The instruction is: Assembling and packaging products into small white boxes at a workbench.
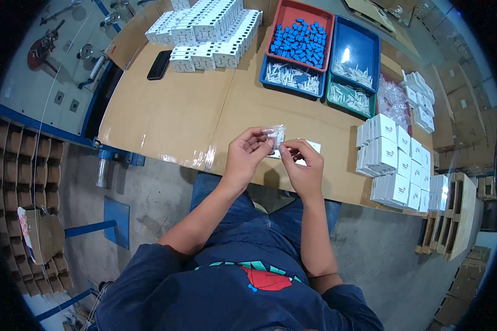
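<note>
Close to the near edge of the cardboard-covered table, my left hand pinches a small clear plastic bag with white pieces inside. The fingers of my right hand are closed at the bag's lower right side, also gripping it. Just which white parts the bag contains is too small to make out. Under and behind my right hand lies a flat white piece, partly hidden by the fingers.
Stacked white units and a black phone sit at the far left. A red tray of blue pieces, blue tray and green tray hold small parts. White boxes are piled at right beside clear plastic bags.
</note>
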Demonstrator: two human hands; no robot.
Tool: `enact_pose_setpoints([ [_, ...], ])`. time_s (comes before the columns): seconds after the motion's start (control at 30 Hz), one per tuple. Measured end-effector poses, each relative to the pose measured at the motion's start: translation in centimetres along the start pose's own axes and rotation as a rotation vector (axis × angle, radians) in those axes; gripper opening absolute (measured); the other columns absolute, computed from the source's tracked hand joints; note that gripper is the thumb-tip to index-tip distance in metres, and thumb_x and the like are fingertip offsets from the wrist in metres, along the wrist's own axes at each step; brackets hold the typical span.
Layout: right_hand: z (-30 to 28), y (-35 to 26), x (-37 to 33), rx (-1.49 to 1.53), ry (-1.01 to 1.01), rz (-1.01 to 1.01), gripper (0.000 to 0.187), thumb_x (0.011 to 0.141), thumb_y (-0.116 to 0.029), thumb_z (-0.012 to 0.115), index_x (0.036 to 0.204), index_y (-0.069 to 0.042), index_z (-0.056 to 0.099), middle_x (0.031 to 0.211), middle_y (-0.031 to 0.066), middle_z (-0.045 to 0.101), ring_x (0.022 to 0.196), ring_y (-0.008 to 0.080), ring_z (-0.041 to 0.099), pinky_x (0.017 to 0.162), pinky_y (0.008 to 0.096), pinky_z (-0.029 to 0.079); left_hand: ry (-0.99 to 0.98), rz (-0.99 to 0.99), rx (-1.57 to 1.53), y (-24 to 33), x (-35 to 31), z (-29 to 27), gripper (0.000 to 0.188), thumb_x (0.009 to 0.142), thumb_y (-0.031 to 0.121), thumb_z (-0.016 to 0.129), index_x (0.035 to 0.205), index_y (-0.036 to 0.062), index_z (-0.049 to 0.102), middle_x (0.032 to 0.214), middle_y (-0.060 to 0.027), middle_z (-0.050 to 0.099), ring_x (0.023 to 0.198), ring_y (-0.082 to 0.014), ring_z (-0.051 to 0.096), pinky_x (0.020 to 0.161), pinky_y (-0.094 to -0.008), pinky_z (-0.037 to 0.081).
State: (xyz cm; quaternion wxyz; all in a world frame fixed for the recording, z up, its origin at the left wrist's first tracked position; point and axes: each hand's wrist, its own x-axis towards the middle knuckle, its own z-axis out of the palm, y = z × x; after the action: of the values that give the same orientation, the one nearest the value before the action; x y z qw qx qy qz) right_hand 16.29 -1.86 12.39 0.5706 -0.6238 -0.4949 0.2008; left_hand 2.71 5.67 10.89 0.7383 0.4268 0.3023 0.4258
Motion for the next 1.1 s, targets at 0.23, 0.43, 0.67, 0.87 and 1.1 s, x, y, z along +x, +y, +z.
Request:
enact_pose_setpoints([
  [0.23, 0.4, 0.5, 0.1, 0.257, 0.018, 0.121, 0.021, 0.090, -0.003, 0.073, 0.109, 0.000, 0.065, 0.093, 0.0022, 0.066, 0.071, 0.0048, 0.058, 0.062, 0.0193, 0.046, -0.075, -0.013, 0.005, 0.2, 0.0, 0.1, 0.030, 0.094, 0.000, 0.066, 0.123, -0.0018, 0.059, 0.111, -0.0077, 0.066, 0.102, -0.0134, 0.064, 0.089, -0.0288, 0.055],
  [0.43, 0.1, -0.3, 0.2, 0.483, -0.009, 0.258, 0.027, 0.093, 0.000, 0.068, 0.120, 0.002, 0.062, 0.102, 0.0020, 0.062, 0.076, 0.0025, 0.057, 0.062, 0.0179, 0.044, -0.143, -0.001, 0.036, 0.7, -0.2, 0.3, 0.036, 0.092, -0.001, 0.067, 0.126, -0.0016, 0.056, 0.112, -0.0073, 0.066, 0.103, -0.0126, 0.064, 0.090, -0.0277, 0.054],
  [0.67, -0.3, 0.8, 0.1, 0.471, -0.004, 0.306, 0.025, 0.095, -0.001, 0.065, 0.120, 0.001, 0.062, 0.100, 0.0018, 0.063, 0.073, 0.0023, 0.055, 0.060, 0.0180, 0.043, -0.213, 0.003, 0.064, 0.0, 0.1, 0.7, 0.043, 0.089, -0.009, 0.067, 0.129, -0.0020, 0.052, 0.116, -0.0078, 0.063, 0.108, -0.0140, 0.062, 0.095, -0.0284, 0.053],
  [0.87, -0.6, 1.1, 0.0, 0.453, -0.018, 0.326, 0.021, 0.096, -0.002, 0.066, 0.117, -0.001, 0.063, 0.084, -0.0007, 0.064, 0.069, 0.0016, 0.054, 0.058, 0.0176, 0.041, -0.168, -0.032, 0.064, -1.2, 0.1, 0.4, 0.040, 0.090, -0.009, 0.066, 0.127, -0.0026, 0.052, 0.113, -0.0081, 0.063, 0.106, -0.0138, 0.062, 0.094, -0.0284, 0.053],
  [1.1, -0.6, 1.3, -0.1, 0.456, -0.013, 0.347, 0.019, 0.094, -0.004, 0.070, 0.112, -0.001, 0.065, 0.084, -0.0017, 0.064, 0.070, 0.0010, 0.054, 0.058, 0.0174, 0.041, -0.122, -0.012, 0.107, -1.5, 0.0, 0.7, 0.037, 0.091, -0.003, 0.066, 0.127, -0.0023, 0.055, 0.107, -0.0054, 0.065, 0.096, -0.0098, 0.063, 0.084, -0.0245, 0.052],
])
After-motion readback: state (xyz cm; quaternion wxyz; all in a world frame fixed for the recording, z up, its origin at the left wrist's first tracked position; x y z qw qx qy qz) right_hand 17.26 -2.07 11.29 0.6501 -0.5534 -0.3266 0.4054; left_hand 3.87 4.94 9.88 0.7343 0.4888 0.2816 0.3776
